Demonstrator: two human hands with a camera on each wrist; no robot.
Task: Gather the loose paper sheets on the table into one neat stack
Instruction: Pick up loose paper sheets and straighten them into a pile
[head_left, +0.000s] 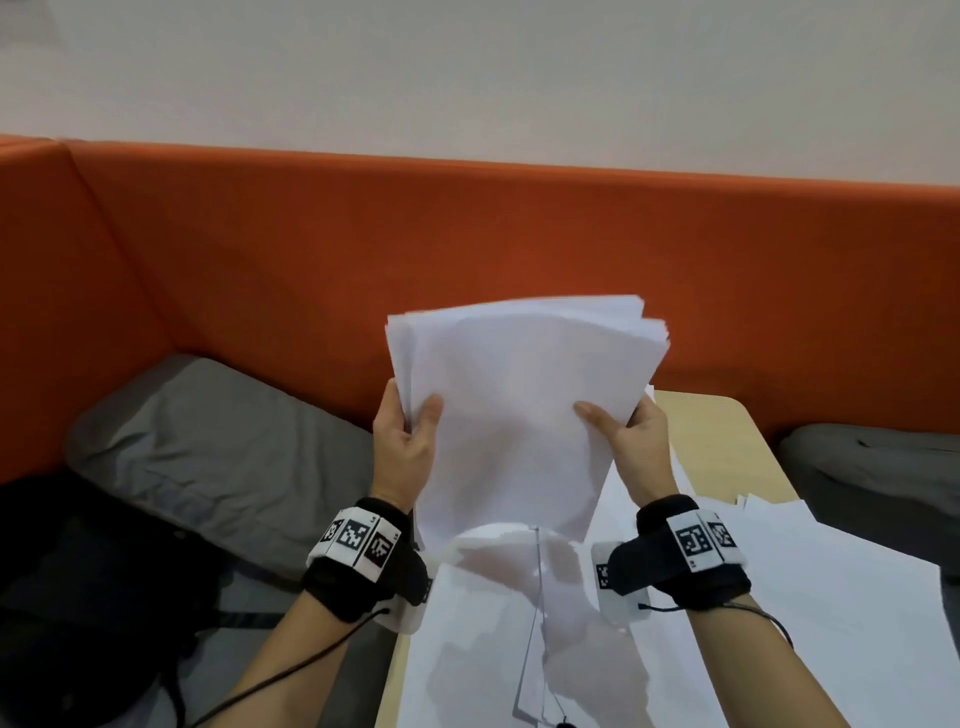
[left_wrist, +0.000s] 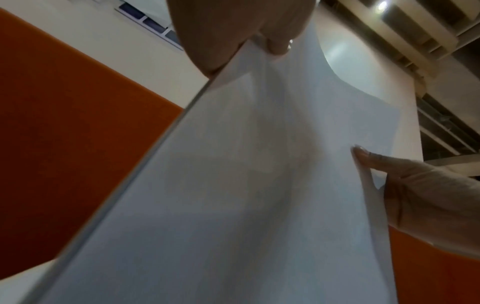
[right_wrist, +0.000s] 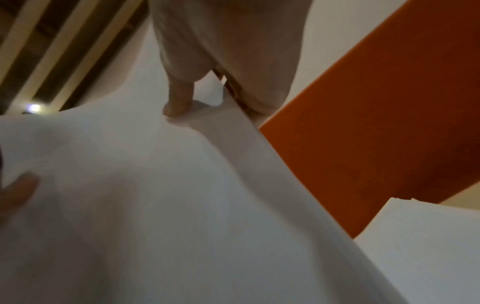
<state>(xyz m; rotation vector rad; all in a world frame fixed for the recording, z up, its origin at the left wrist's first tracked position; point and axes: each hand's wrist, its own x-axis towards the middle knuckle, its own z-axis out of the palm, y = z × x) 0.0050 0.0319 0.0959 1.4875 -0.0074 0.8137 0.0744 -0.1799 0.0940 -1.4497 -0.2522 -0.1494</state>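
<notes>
Orange upholstered bench backrest, L-shaped, w/ pale wall above. Grey seat cushion at left; 2nd grey cushion at right. Black bag on seat, near-left. Slatted ceiling w/ spot lamp.

Pale wooden table — loose white sheets scattered flat across it.

A stack of white sheets stood almost upright above the tabletop, its bottom edge down near the papers below. Its top edges were not lined up and fanned out a bit at the right corner. More loose white sheets lay flat and spread out on the tabletop, overlapping each other.
</notes>
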